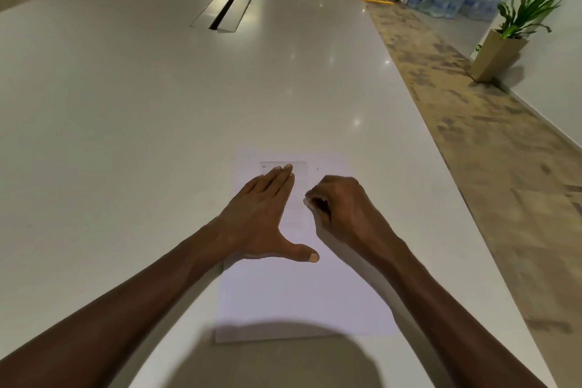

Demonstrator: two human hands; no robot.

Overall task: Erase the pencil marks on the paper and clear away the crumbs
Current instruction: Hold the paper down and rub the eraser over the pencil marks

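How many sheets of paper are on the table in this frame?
1. The paper lies on the table at its near edge, with the left hand pressed flat on it and the right hand curled over it. Any sheet underneath would be hidden.

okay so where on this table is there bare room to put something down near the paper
Bare table lies left of the paper, and all the way from its far edge up to the cable slot. A narrower strip runs between the paper and the table's right edge. It is crowded on the paper's upper half, under the left hand and right hand.
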